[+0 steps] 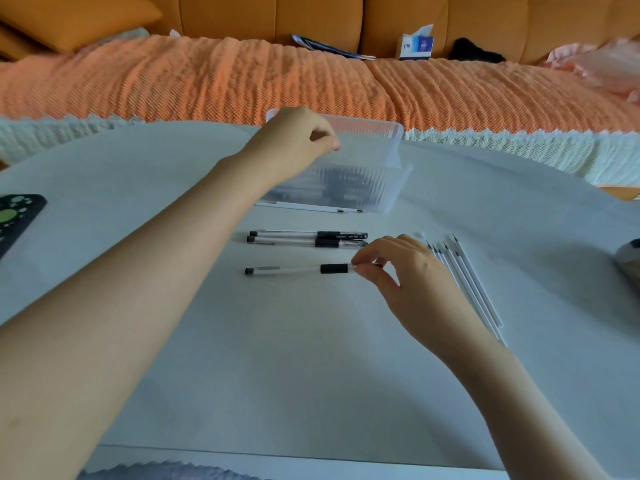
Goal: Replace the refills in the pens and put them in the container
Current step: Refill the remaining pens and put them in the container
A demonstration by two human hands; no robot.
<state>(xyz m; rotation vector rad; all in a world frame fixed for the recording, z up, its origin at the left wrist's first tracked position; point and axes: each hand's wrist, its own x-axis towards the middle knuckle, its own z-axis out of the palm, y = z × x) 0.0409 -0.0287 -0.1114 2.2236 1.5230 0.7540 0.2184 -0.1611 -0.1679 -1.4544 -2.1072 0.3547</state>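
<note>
White table (311, 358), left hand (294, 140) curled empty over container (377, 157), right hand (401, 271) pinching pen (298, 270).

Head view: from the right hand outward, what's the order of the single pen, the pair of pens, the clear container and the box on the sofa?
1. single pen, pinched at its tip by the right hand.
2. pair of pens, just beyond it.
3. clear container, farther back on the table.
4. box, away on the sofa.
</note>
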